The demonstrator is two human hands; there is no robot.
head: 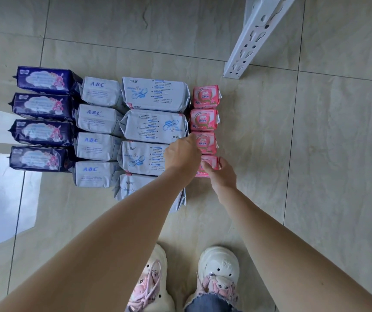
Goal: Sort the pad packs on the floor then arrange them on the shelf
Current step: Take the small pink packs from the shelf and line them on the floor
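Note:
Pad packs lie sorted in four columns on the tiled floor: dark blue packs [43,119] at the left, white ABC packs [98,131], larger white packs [153,127], and small pink packs [205,109] at the right. My right hand [222,174] grips the nearest pink pack [209,164] at its right side. My left hand [181,154] reaches over the pink column, its fingers curled against the left edge of the third pink pack [207,143]. What the left fingers hold is hidden.
A white perforated shelf post [254,37] stands on the floor at the upper right. My two feet in cream shoes [218,266] are at the bottom. Bare floor tiles [315,154] stretch to the right of the packs.

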